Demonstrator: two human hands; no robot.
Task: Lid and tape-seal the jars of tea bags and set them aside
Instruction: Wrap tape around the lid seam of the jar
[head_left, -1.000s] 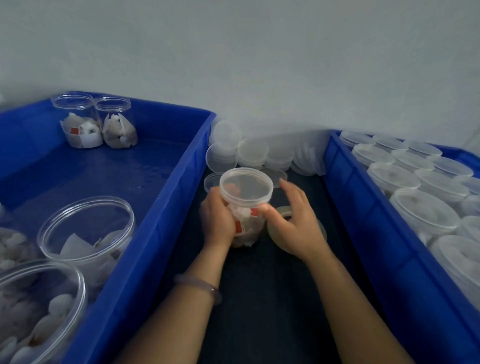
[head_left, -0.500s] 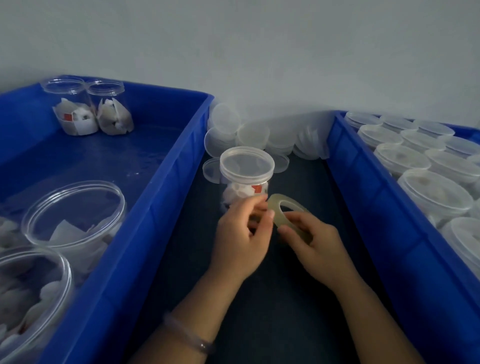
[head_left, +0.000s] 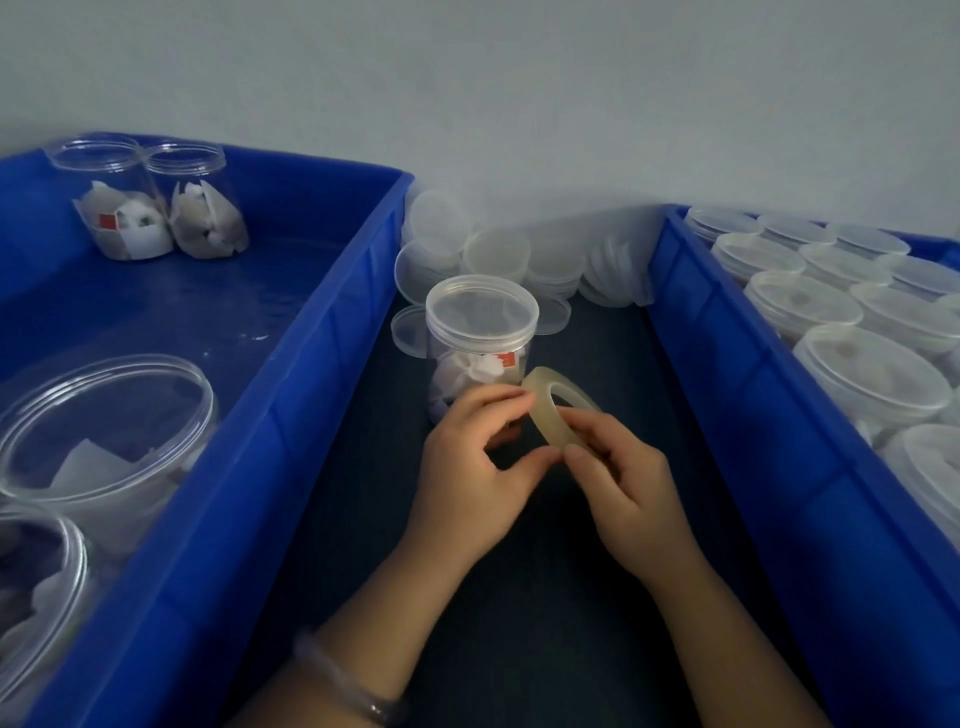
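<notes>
Left edge: a tall blue plastic crate wall (head_left: 311, 395) stands left of the left knuckles.
Left hand (head_left: 467, 467): forefinger and thumb pinch the yellowish translucent tape roll (head_left: 545, 415).
Jar: the lidded clear plastic jar of tea bags (head_left: 480, 332) stands just beyond the fingertips.
Right hand (head_left: 623, 483): thumb and curled fingers grip the roll.
Right edge: a second blue plastic crate wall (head_left: 727, 364) stands right of the fingers, with dark tabletop between.
Change: a second ago both hands held the jar.

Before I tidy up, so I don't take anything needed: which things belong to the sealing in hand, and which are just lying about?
In hand: lidded jar, tape roll held by left hand and right hand.
Lying about: loose lids, open jars in left crate, lidded jars in right crate.
</notes>
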